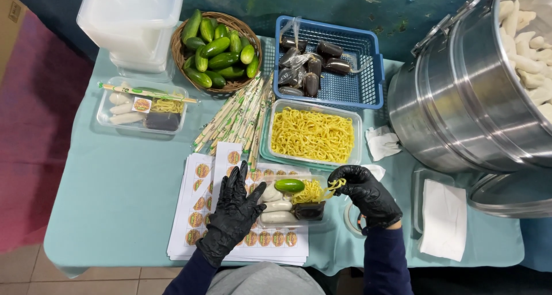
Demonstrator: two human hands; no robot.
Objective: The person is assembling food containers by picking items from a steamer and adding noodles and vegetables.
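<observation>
**Over the sticker sheets, a meal box being filled**

At the table's [115, 186] near edge, the left hand [234, 214] lies flat with fingers spread beside the clear meal box [287, 206]. The right hand [365, 194] pinches yellow noodles [329, 187] above the box, which holds a cucumber [289, 185] and white rolls [277, 206].

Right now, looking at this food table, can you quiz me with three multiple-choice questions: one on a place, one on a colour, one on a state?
1. Where are the spare cucumbers?
A. blue basket
B. wicker basket
C. steel pot

2. What colour are the gloves on the hands?
A. black
B. white
C. yellow

3. What does the right hand do?
A. rests flat
B. pinches yellow noodles
C. holds chopsticks

Answers: 1 B, they fill the round woven basket. 2 A, the left hand and the right are both black-gloved. 3 B, strands hang from its fingertips over the clear tray.
</observation>
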